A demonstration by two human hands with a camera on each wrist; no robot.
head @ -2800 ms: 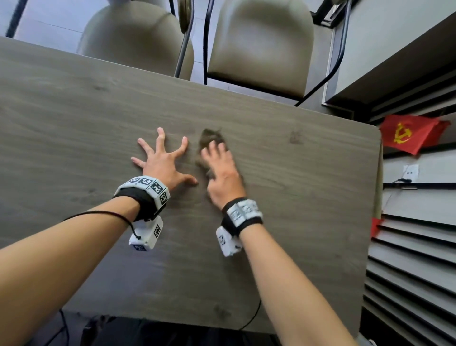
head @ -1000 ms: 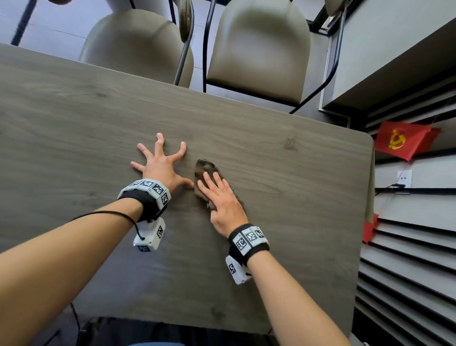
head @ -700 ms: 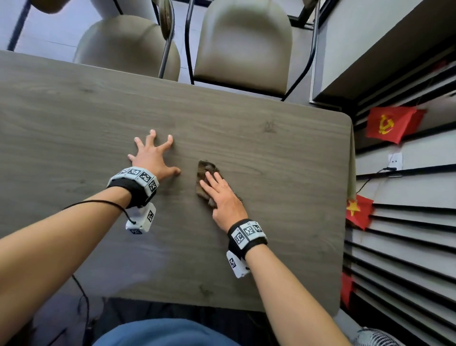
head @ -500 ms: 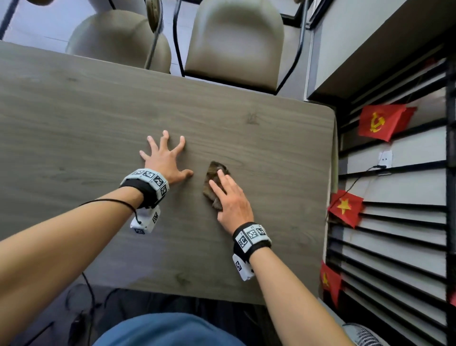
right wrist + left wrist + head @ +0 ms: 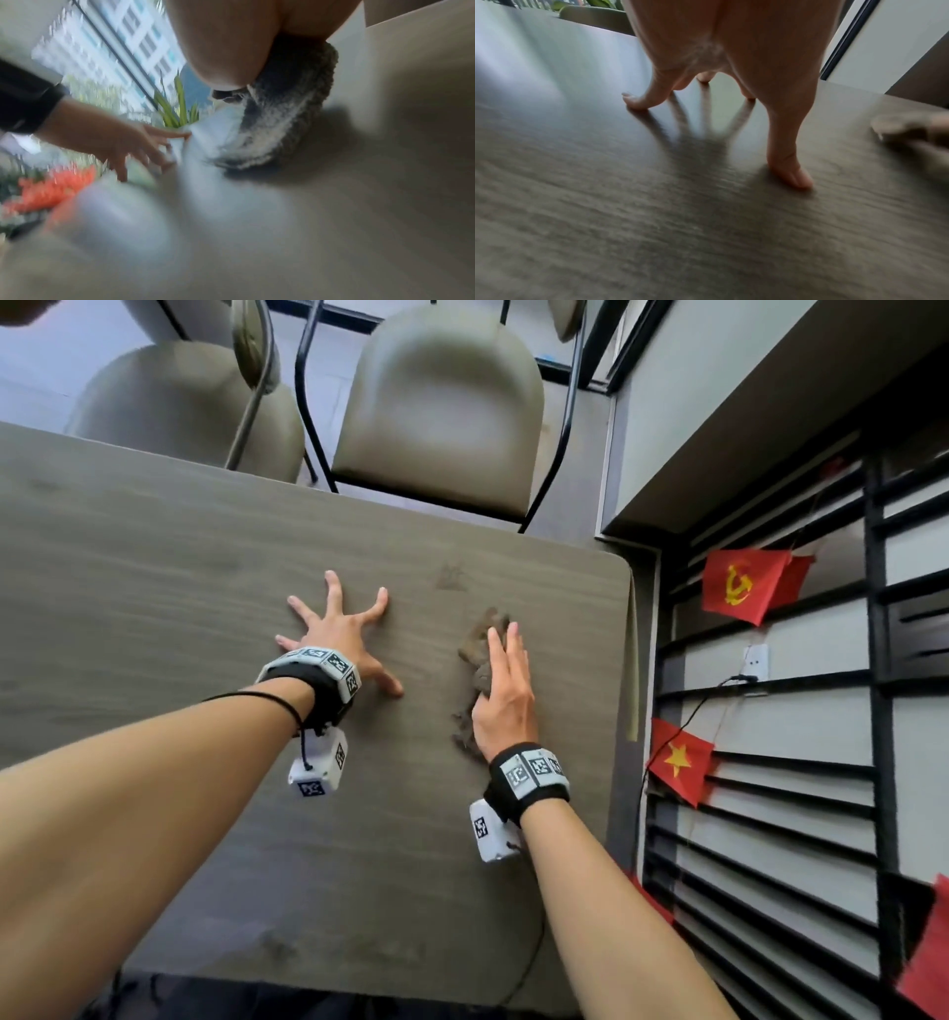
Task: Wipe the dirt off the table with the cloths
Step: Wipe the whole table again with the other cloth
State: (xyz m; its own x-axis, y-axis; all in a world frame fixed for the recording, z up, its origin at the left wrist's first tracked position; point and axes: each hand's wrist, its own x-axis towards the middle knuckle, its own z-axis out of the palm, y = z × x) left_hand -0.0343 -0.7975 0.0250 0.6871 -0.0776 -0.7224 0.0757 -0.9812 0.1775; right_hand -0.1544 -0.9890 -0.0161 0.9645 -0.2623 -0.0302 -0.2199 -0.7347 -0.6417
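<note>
A crumpled brown-grey cloth [image 5: 477, 654] lies on the grey wood-grain table [image 5: 179, 567], near its right edge. My right hand [image 5: 506, 680] presses flat on the cloth with straight fingers; in the right wrist view the fuzzy cloth [image 5: 280, 125] bunches under my palm. My left hand [image 5: 341, 634] rests to the left of it with its fingers spread, only the fingertips [image 5: 795, 178] touching the tabletop. A faint smudge [image 5: 452, 575] shows on the table just beyond the cloth.
Two padded chairs [image 5: 436, 403] stand at the table's far side. A slatted wall with small red flags [image 5: 744, 582] runs close along the table's right edge [image 5: 629, 660]. Another faint mark [image 5: 277, 950] sits near the front edge.
My right hand has slid the cloth to the right and farther away, toward the table's right edge. My left hand stays spread on the tabletop.
</note>
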